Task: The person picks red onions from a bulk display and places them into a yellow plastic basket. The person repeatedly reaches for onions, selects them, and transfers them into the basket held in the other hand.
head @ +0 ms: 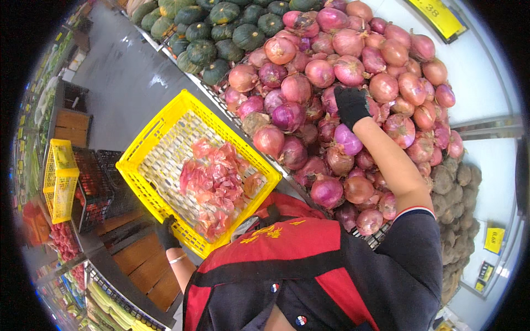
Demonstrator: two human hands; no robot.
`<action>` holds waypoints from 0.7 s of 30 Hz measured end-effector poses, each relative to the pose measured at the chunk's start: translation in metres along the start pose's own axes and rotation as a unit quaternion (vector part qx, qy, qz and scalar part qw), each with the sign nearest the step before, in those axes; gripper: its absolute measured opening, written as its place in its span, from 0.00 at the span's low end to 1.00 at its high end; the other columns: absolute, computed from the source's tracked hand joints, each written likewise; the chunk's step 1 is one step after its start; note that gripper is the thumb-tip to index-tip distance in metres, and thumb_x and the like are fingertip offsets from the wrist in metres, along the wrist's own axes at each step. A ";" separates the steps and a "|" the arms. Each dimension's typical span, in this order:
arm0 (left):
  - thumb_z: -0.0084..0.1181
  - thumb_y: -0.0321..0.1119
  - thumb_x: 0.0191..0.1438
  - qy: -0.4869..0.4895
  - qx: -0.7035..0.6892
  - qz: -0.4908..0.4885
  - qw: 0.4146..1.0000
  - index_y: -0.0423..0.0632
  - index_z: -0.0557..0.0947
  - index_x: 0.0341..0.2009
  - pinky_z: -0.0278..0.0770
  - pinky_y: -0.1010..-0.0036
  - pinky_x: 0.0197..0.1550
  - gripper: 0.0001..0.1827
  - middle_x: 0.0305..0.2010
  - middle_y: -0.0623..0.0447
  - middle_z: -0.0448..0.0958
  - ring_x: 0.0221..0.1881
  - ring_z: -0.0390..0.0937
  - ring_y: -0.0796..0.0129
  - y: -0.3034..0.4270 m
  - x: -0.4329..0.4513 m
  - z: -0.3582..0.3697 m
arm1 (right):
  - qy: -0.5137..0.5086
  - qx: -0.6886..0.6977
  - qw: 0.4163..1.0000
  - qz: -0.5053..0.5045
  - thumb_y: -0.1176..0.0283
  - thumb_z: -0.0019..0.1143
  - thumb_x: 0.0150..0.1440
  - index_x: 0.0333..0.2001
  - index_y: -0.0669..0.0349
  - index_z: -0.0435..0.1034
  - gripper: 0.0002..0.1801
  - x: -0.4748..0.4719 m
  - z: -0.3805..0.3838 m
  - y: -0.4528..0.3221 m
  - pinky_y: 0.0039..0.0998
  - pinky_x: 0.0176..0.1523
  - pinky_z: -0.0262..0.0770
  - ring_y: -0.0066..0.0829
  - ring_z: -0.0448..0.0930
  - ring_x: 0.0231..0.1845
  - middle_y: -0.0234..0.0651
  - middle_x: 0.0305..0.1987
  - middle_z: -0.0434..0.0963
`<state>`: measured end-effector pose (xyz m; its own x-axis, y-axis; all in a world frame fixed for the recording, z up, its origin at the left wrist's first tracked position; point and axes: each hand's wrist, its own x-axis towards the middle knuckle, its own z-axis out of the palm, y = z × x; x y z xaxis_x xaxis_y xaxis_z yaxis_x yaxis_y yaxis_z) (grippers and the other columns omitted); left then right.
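Note:
My left hand (pixel 168 234), in a black glove, grips the near-left rim of a yellow plastic crate (pixel 143 182). Loose, papery onion skins (pixel 215 178) lie in a heap on the crate's slatted bottom. My right hand (pixel 351 105), also gloved in black, reaches into a large pile of red onions (pixel 298 87). Its fingertips are hidden among the bulbs, so whether it holds one cannot be seen. Just below its wrist sits a bright purple, peeled-looking onion (pixel 348 140).
Dark green pumpkins (pixel 248 36) are piled beyond the onions. Brown root vegetables (pixel 453 202) fill the display at right. Across the grey floor (pixel 120 82) stand another yellow crate (pixel 61 182), dark crates (pixel 93 186) and wooden-sided stands (pixel 145 269). A yellow price sign (pixel 439 16) stands top right.

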<state>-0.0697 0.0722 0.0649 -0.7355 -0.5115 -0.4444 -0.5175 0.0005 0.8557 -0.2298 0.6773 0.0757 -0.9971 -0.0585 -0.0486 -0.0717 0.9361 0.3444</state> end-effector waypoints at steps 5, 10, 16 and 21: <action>0.54 0.25 0.40 -0.027 0.021 0.080 0.996 0.40 0.74 0.39 0.69 0.76 0.28 0.17 0.29 0.53 0.74 0.26 0.70 0.69 -0.014 0.006 -0.005 | 0.114 0.077 0.979 -0.151 0.72 0.44 0.46 0.24 0.55 0.70 0.05 0.002 -0.034 -0.022 0.38 0.27 0.68 0.38 0.76 0.26 0.39 0.23 0.74; 0.52 0.25 0.42 -0.044 -0.024 0.023 0.998 0.41 0.73 0.41 0.68 0.77 0.28 0.17 0.28 0.54 0.74 0.25 0.70 0.70 -0.023 0.016 -0.010 | 0.094 0.242 0.935 -0.240 0.73 0.41 0.48 0.29 0.58 0.69 0.07 -0.010 -0.061 -0.092 0.41 0.32 0.69 0.42 0.74 0.28 0.41 0.26 0.72; 0.52 0.24 0.42 -0.035 0.024 0.022 0.999 0.41 0.74 0.42 0.69 0.79 0.29 0.18 0.30 0.53 0.75 0.26 0.71 0.71 -0.022 0.017 -0.010 | 0.120 0.140 0.941 -0.283 0.70 0.44 0.48 0.44 0.51 0.66 0.17 0.015 -0.065 -0.147 0.45 0.44 0.65 0.42 0.69 0.44 0.38 0.42 0.68; 0.52 0.24 0.42 -0.028 0.004 0.024 0.999 0.41 0.74 0.42 0.69 0.78 0.29 0.19 0.29 0.54 0.75 0.26 0.71 0.71 -0.019 0.013 -0.006 | -0.085 0.006 0.978 -0.193 0.69 0.45 0.48 0.41 0.50 0.68 0.15 0.030 -0.061 -0.167 0.40 0.39 0.69 0.40 0.71 0.42 0.38 0.41 0.70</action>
<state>-0.0669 0.0604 0.0444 -0.7832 -0.4612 -0.4170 -0.4837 0.0306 0.8747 -0.2493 0.4981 0.0736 -0.8772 -0.3512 -0.3274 -0.4405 0.8598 0.2581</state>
